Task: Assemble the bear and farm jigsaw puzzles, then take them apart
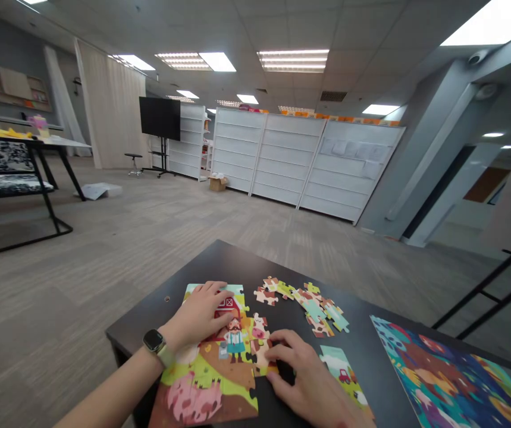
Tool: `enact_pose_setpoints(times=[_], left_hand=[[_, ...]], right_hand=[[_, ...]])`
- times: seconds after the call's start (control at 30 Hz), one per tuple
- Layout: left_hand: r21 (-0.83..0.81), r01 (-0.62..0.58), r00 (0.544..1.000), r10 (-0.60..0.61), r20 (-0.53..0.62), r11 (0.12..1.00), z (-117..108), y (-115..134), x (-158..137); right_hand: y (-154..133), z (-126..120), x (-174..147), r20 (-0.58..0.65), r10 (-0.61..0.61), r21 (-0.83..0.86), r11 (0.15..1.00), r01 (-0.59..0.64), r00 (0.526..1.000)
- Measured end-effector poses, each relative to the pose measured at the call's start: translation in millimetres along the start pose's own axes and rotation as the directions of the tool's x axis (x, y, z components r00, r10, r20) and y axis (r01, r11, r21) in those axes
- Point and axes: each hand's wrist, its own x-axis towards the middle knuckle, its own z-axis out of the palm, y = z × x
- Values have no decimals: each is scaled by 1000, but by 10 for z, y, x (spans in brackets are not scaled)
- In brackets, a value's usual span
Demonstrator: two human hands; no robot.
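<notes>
A partly joined jigsaw puzzle (pixel 232 380) with a barn, a farmer and a pink pig lies on the dark table. My left hand (pixel 199 318) rests flat across its upper part, fingers stretched out over the barn. At the puzzle's right edge, my right hand (pixel 304 371) has its thumb and curled fingers on a brown-and-cream puzzle piece (pixel 260 355). That piece sits just below a cow-face piece (pixel 259 327); whether its tabs are fully locked cannot be seen. Loose puzzle pieces (pixel 313 308) lie in a heap beyond my right hand.
Right of my right hand is a joined strip with a red car (pixel 343 373). A colourful picture board (pixel 455 374) covers the right of the black table (pixel 232 261). Farther off stand white shelving panels (pixel 277 154), a screen on a stand (pixel 160 119) and a stool (pixel 134 160).
</notes>
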Motion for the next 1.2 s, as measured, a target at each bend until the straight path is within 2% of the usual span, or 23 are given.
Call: enact_pose_setpoints(times=[0.2,0.5,0.6,0.73,0.87,1.0,1.2], left_hand=[[5,-6,1000,6,-3,1000,6,-4,4],[3,0,1000,0,-1,1000,-8,5,-4],[11,-2,1000,2,5,1000,-2,6,1],[14,2,1000,-3,13,1000,26,-13,11],[10,7,1000,-7,15,1000,49,-39,14],[18,4,1000,-5,8,1000,58,-50,10],[11,2,1000,-1,-5,1000,60,-50,12]], right_hand=[[-1,-29,3,-19,-8,11,1000,8,1000],[118,-240,-49,-44,47,-109,993,-52,998],[263,-291,-34,-103,109,-176,976,-126,989],[489,-501,-75,-143,238,-193,945,-263,961],[550,-665,-263,-53,278,-150,947,-283,959],[458,-563,-436,95,311,-57,950,-307,946],[325,-448,-416,96,266,-16,964,-266,959]])
